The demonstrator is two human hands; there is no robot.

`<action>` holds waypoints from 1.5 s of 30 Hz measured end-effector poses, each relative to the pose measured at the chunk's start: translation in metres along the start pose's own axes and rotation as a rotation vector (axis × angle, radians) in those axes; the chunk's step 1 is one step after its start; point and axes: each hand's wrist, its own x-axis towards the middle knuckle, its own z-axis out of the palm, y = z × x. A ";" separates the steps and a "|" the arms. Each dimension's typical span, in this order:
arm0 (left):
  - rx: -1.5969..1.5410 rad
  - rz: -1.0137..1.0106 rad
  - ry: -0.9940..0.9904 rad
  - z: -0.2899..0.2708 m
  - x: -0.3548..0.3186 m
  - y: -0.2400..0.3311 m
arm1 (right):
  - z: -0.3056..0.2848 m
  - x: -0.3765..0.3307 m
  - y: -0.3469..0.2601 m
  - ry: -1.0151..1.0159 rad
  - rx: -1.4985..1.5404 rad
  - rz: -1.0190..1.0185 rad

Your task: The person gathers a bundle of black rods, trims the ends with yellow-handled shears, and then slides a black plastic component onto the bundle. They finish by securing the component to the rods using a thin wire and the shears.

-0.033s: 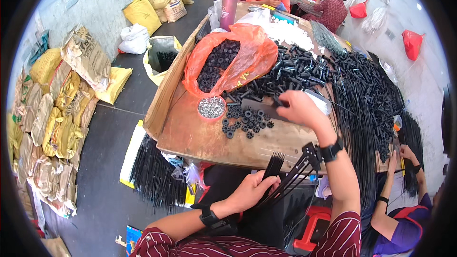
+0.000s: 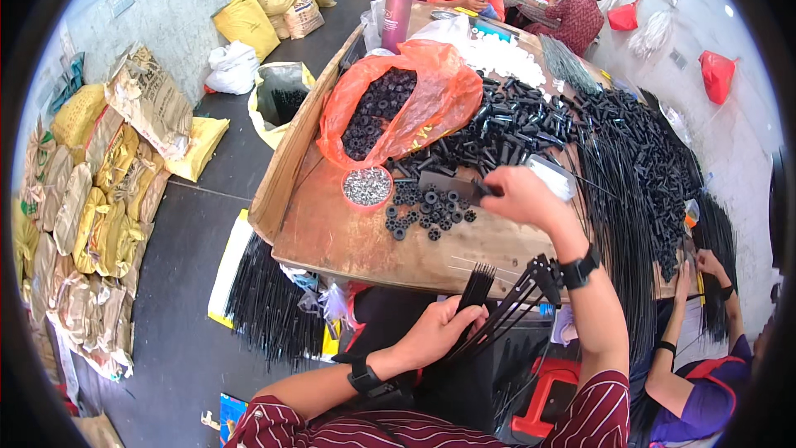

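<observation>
a worn wooden table [image 2: 348,241] in a workshop lined with sacks. the left hand [image 2: 435,332] grips a fan of black rods [image 2: 497,307] at its edge; the right hand [image 2: 518,195] pinches a black ring from the small black rings [image 2: 427,211]. big piles remain, so much looks left.

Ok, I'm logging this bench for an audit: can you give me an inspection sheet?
Surface: wooden table, worn, crowded at the far side.
Job's things: black rods fanned out below the table edge; flat black part.
Clutter: black rings, bowl of metal bits, orange bag, rod bundles, flask.
Grippers: left hand grips the rods; right hand holds the flat part.
Cables: nothing seen.
Surroundings: sacks by the wall, other workers nearby.
</observation>
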 end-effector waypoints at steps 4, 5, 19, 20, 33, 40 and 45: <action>-0.015 0.008 -0.020 0.003 0.001 -0.003 | 0.009 -0.028 -0.012 -0.160 0.064 0.002; -0.019 0.014 -0.009 0.004 0.001 -0.002 | 0.010 -0.032 -0.014 -0.205 0.026 0.018; -0.088 -0.005 -0.006 0.010 0.002 -0.007 | 0.019 -0.091 -0.014 0.311 0.026 0.046; -0.060 -0.005 0.015 0.008 0.000 -0.006 | 0.014 -0.098 -0.023 0.230 0.234 0.148; -0.001 0.024 0.009 0.007 -0.010 0.001 | 0.055 -0.171 -0.025 -0.130 1.445 0.385; 0.179 0.022 -0.038 0.022 -0.004 0.009 | 0.066 -0.166 -0.081 0.107 1.524 0.474; 0.343 0.144 0.020 0.030 0.002 0.008 | 0.076 -0.169 -0.087 0.293 1.525 0.468</action>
